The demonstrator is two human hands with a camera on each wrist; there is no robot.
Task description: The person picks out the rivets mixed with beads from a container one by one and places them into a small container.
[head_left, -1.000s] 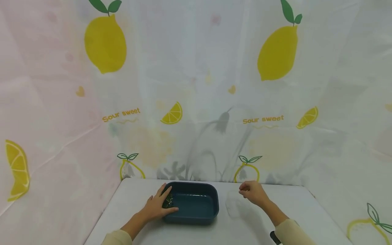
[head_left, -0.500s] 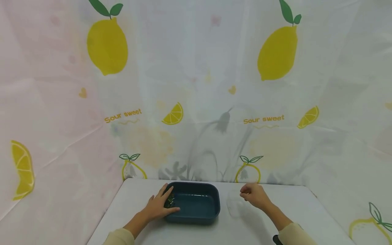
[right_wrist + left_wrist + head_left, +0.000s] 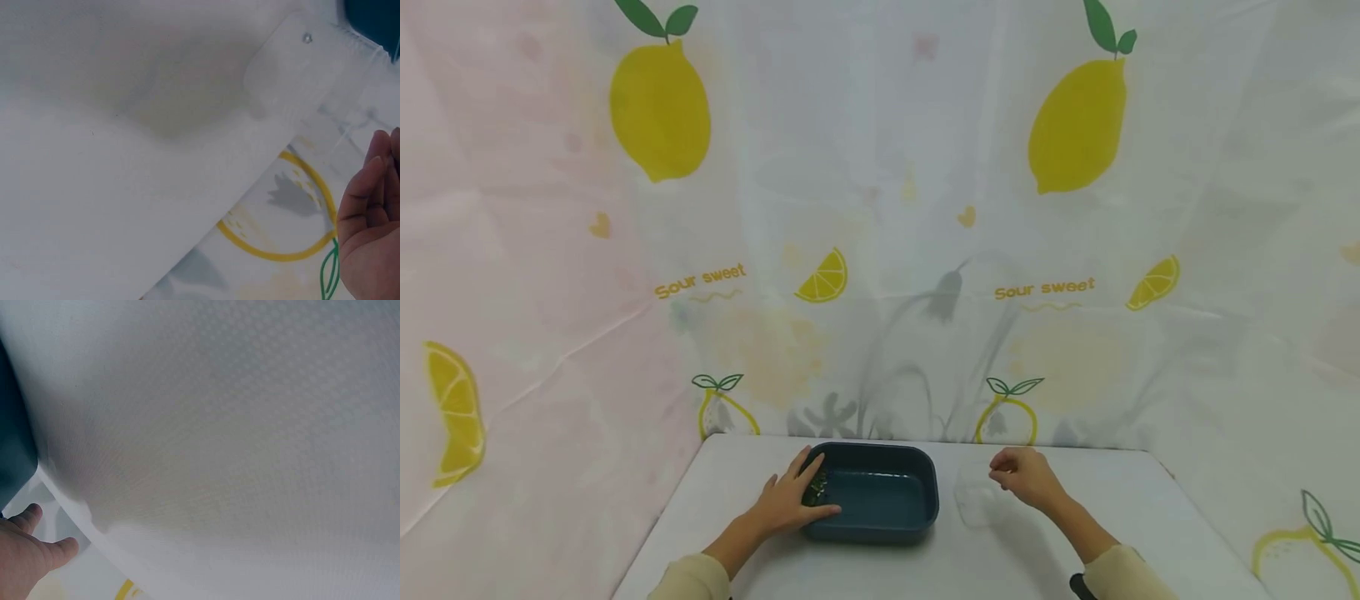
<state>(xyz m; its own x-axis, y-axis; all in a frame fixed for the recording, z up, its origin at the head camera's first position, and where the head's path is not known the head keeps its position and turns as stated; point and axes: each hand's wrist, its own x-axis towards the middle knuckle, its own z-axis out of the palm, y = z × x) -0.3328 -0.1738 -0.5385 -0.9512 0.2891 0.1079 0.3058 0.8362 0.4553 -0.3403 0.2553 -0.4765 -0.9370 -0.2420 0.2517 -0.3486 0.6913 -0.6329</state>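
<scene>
A dark blue rectangular tray [image 3: 868, 533] sits on the white table. My left hand [image 3: 784, 502] lies across its left rim, fingers spread and straight, the thumb reaching over the inside. Under that hand, at the tray's left end, is a cluster of small green and glinting pieces [image 3: 817, 485], too small to name. To the tray's right stands a clear container [image 3: 972, 504]; in the right wrist view a small shiny piece [image 3: 307, 39] shows in it. Above the container's right side is my right hand [image 3: 1027, 478], fingers bent and fingertips together. Whether anything is between them is hidden.
The white table [image 3: 940, 571] ends at the back against a hanging sheet [image 3: 880, 350] printed with lemons. Similar sheets rise on the left and right. A dark band [image 3: 1081, 587] shows at my right sleeve.
Both hands keep nearly the same place and pose, and the tray and clear container stay put. The head view has shifted only slightly.
</scene>
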